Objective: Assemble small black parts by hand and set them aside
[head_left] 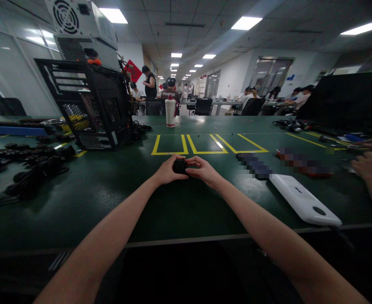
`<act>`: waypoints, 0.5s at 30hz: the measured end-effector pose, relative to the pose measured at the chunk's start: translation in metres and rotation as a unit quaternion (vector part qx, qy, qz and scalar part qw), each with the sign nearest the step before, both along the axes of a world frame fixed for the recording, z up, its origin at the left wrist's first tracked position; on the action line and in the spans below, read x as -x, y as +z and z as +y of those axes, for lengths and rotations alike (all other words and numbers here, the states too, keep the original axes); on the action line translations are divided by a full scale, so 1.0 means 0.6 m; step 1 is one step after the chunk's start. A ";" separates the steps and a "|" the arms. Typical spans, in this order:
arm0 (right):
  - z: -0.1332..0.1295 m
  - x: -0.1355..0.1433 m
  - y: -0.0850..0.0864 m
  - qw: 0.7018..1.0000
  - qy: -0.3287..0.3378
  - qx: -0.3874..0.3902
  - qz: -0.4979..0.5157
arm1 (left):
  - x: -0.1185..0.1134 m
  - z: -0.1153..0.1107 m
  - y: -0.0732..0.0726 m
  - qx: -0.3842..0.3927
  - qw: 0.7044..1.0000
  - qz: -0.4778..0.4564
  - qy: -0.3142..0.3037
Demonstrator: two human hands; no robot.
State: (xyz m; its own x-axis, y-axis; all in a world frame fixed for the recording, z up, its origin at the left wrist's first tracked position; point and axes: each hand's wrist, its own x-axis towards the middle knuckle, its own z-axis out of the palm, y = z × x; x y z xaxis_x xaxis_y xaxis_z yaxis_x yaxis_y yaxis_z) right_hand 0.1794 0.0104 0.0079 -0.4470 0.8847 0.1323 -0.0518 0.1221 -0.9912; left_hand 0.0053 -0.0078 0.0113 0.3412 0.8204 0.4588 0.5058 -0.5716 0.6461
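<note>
Small black object (179, 166), gripped between my left fingers (176, 177) and my right fingers (195, 161), is just on my side of the yellow outlines (170, 153) on the green bench (173, 211); farther out stand a white cup (170, 112) and, leftward, a black computer case (105, 105).

The small object (180, 166) is black, the tabletop (186, 211) dark green (its outlines (170, 153) yellow), the bottle (170, 113) white-and-red.
</note>
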 end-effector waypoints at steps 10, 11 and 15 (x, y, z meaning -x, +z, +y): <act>0.004 0.009 -0.002 0.999 -0.027 0.003 0.017 | 0.001 0.002 0.000 -0.002 1.000 0.009 0.001; 0.004 0.009 -0.001 1.000 -0.026 0.009 0.015 | 0.001 0.002 -0.001 -0.004 1.000 0.009 0.001; 0.002 0.005 0.000 1.000 -0.015 -0.001 0.005 | 0.001 0.003 -0.003 -0.004 1.000 0.006 0.004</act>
State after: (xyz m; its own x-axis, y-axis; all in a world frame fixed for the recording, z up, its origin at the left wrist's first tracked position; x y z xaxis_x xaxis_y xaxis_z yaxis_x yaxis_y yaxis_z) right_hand 0.1766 0.0117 0.0078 -0.4193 0.8971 0.1391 -0.0582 0.1264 -0.9903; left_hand 0.0049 -0.0060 0.0095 0.3407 0.8196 0.4605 0.5185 -0.5724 0.6352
